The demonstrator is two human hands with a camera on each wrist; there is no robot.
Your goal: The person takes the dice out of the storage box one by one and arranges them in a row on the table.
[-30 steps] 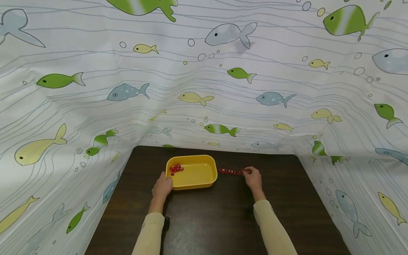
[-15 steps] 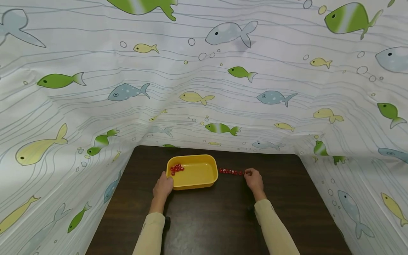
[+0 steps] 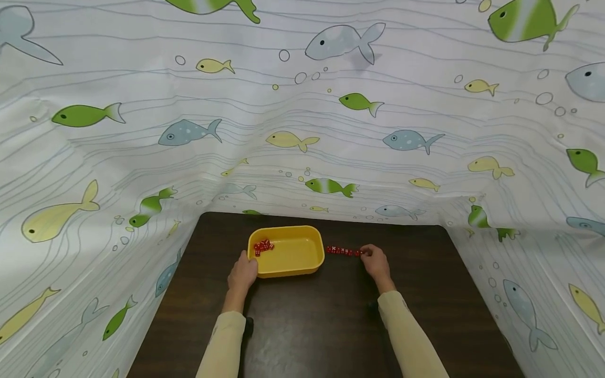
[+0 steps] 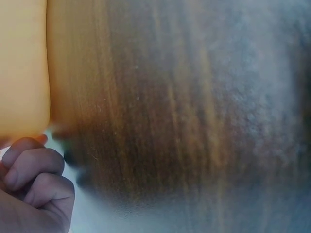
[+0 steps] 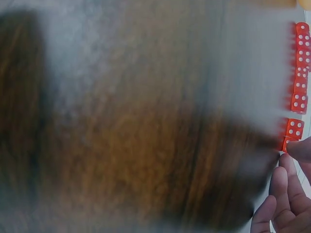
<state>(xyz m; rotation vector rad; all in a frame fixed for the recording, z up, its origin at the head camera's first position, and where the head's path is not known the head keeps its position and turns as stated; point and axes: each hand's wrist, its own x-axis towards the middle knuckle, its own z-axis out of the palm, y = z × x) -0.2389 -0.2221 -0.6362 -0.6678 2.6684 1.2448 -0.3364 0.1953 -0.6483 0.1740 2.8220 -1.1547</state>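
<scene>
My left hand [image 3: 243, 271] grips the near left corner of a yellow plastic tray [image 3: 302, 272]. In the left wrist view its fingers [image 4: 36, 162] are curled beside the tray's wall [image 4: 24, 63]. Several red dice [image 3: 263, 245] lie heaped in the tray's left end. To the right of the tray runs a row of red dice [image 3: 340, 251] with white pips. At its right end my right hand [image 3: 376, 262] pinches a die [image 5: 286, 144], partly covered by the thumb. That die sits against another die [image 5: 295, 128], which a small gap parts from the row.
The dark wood-look tabletop [image 3: 307, 325] extends toward the person and to both sides. A white sheet printed with fish [image 3: 293, 105] stands round the table's back and sides.
My right hand has shifted slightly left with its die, close against the die beside it. My left hand keeps its grip on the tray. The head view has tilted a little.
</scene>
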